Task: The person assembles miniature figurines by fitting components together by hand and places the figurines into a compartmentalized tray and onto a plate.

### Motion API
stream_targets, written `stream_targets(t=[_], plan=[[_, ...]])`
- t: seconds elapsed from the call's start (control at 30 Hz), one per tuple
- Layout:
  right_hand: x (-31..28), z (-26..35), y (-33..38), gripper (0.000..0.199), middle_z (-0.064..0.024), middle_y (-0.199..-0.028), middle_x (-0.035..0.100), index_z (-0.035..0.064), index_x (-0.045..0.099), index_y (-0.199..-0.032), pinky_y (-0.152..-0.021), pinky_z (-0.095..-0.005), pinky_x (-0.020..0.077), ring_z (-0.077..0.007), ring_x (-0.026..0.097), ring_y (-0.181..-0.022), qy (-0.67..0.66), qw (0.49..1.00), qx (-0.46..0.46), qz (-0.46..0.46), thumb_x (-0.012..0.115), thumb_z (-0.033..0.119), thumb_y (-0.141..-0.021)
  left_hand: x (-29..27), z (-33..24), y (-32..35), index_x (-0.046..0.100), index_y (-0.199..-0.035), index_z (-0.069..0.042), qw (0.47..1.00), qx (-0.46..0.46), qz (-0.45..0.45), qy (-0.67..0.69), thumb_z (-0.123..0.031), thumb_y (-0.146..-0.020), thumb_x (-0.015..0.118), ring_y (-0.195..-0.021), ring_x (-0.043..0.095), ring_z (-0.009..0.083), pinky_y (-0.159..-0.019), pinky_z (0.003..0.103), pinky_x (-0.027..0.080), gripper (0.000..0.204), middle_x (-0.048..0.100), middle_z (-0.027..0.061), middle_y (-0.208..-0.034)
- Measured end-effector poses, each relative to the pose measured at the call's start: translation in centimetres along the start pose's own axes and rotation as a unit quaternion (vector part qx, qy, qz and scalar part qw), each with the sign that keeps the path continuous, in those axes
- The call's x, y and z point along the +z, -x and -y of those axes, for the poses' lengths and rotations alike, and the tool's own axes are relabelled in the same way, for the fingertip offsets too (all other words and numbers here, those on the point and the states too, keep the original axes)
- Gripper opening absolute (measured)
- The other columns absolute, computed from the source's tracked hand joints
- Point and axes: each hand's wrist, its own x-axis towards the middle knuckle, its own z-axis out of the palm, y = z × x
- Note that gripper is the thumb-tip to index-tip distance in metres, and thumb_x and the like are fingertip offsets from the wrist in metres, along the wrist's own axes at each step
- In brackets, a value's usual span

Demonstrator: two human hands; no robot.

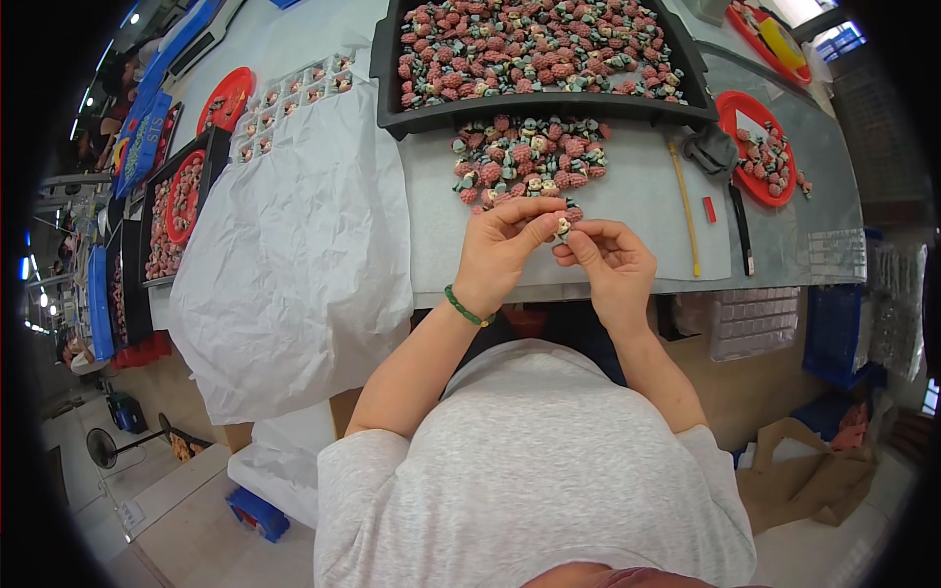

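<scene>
Plainly, both hands are narrowed at the fingertips: the left hand (498,250) and the right hand (615,267) pinch one small figurine (563,227) between thumbs and forefingers, in front of the person's chest. It sits above the table's near part, just in front of a loose pile (529,162); the left fingers reach to the pile's near edge. The figurine shows a cream upper part and grey-green below; fingers cover the rest, and finer detail is too small to tell.

The near table edge runs just behind the hands, on the person's side. Bare white sheet (637,220) gives room to the right, as far as a yellow stick (688,211). Past that lie a small red piece (709,210), a slim black tool (743,235) and a red dish (727,106) of figurines. Forward, the pile meets the front wall of a black tray (549,111), heaped with pink, knobbly and grey-green pieces. To the left, crumpled white paper (304,245) hangs over the table edge, a partly filled compartment tray (291,105) beyond it.
</scene>
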Motion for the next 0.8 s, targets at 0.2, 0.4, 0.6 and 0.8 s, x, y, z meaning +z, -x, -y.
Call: stream_targets(t=[0.2,0.4,0.6,0.8], plan=[[-0.6,-0.9,-0.3,0.024,-0.0107,-0.091,0.061,-0.0039,0.055,-0.097,-0.071,-0.0250,0.0512,-0.0151,0.060,-0.080,0.236,0.949,-0.210,-0.014,0.065,-0.005,-0.075,-0.3,0.4,0.3,0.056,-0.106,0.003,0.998,-0.008,0.003,0.067,-0.005,-0.085,0.055,-0.097,0.056,0.0163,-0.084,0.028,0.046,0.023,0.060,0.0112,-0.105],[-0.6,-1.4,-0.5,0.028,-0.0109,-0.091,0.060,-0.0035,0.056,-0.097,-0.071,-0.0252,0.0503,-0.0154,0.059,-0.080,0.275,0.917,-0.289,-0.002,0.067,-0.007,-0.072,-0.1,-0.5,0.2,0.054,-0.107,0.002,0.993,-0.037,0.008,0.110,-0.004,-0.086,0.054,-0.100,0.056,0.0184,-0.086,0.030,0.046,0.022,0.058,0.0136,-0.109],[-2.5,-1.8,-0.6,0.027,-0.0106,-0.091,0.060,-0.0024,0.057,-0.096,-0.068,-0.0252,0.0492,-0.0154,0.059,-0.076,0.307,0.910,-0.278,-0.007,0.068,-0.006,-0.071,-0.7,-0.5,0.1,0.054,-0.108,0.001,0.992,-0.054,-0.022,0.115,-0.005,-0.086,0.054,-0.100,0.056,0.0169,-0.084,0.028,0.047,0.023,0.059,0.0111,-0.107],[-1.9,-0.3,-2.8,0.027,-0.0076,-0.089,0.061,0.0002,0.059,-0.096,-0.063,-0.0253,0.0460,-0.0155,0.058,-0.073,0.455,0.859,-0.234,-0.026,0.069,0.004,-0.072,-0.9,-1.1,0.1,0.054,-0.108,0.001,0.985,-0.064,-0.044,0.156,-0.009,-0.087,0.054,-0.094,0.057,0.0155,-0.082,0.028,0.048,0.024,0.059,0.0067,-0.101]])
